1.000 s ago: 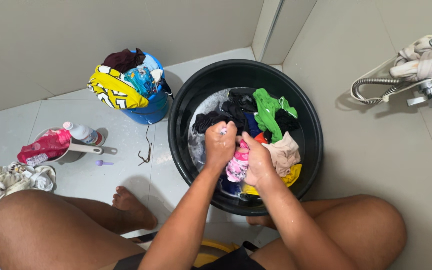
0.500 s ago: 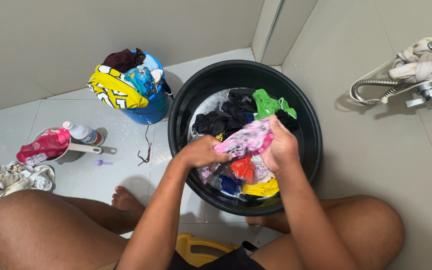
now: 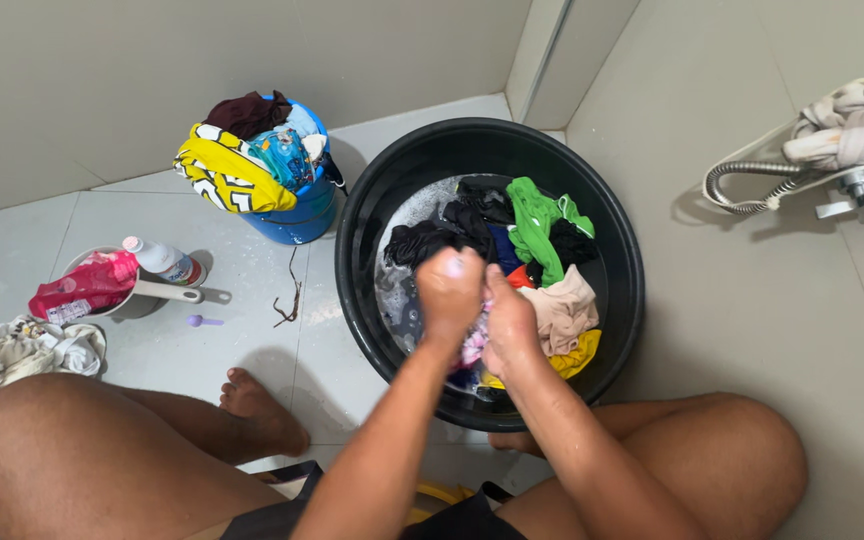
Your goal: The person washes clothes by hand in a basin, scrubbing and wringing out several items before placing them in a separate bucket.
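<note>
Head view, left hand (image 3: pixel 449 285) and right hand (image 3: pixel 508 325), grips clenched on pink garment (image 3: pixel 473 346), over black tub (image 3: pixel 620 255)

single head view, looking steeply down, close over black basin (image 3: pixel 612 330).

pink cloth (image 3: pixel 473 345) | wet, bunched, mostly hidden in fists | over black tub (image 3: pixel 624 300), near rim

both hands (image 3: pixel 477 305) gripping pink cloth (image 3: pixel 473 346) over basin (image 3: pixel 624 300)
</note>
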